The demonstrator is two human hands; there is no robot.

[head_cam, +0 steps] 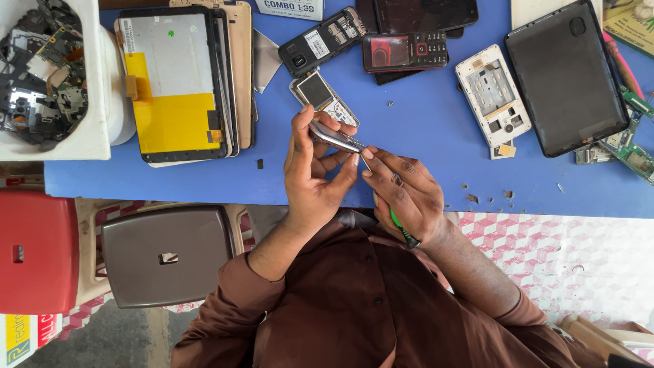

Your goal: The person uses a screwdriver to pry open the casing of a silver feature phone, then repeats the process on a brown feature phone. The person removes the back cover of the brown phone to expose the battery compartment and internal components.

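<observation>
Left hand (315,174) gripping phone part (335,139), white tub (92,129) holding circuit boards (41,75)

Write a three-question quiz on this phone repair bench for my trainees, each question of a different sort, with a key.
1. True or false: the left hand holds a silver phone part above the blue table.
2. Which tool does the right hand hold?
A. a hammer
B. a green-handled screwdriver
C. a paintbrush
3. Fill in: the stack of tablet panels lies beside a white ____ of circuit parts.

Key
1. True.
2. B; its tip meets the part between both hands' fingers.
3. Tub.
</observation>
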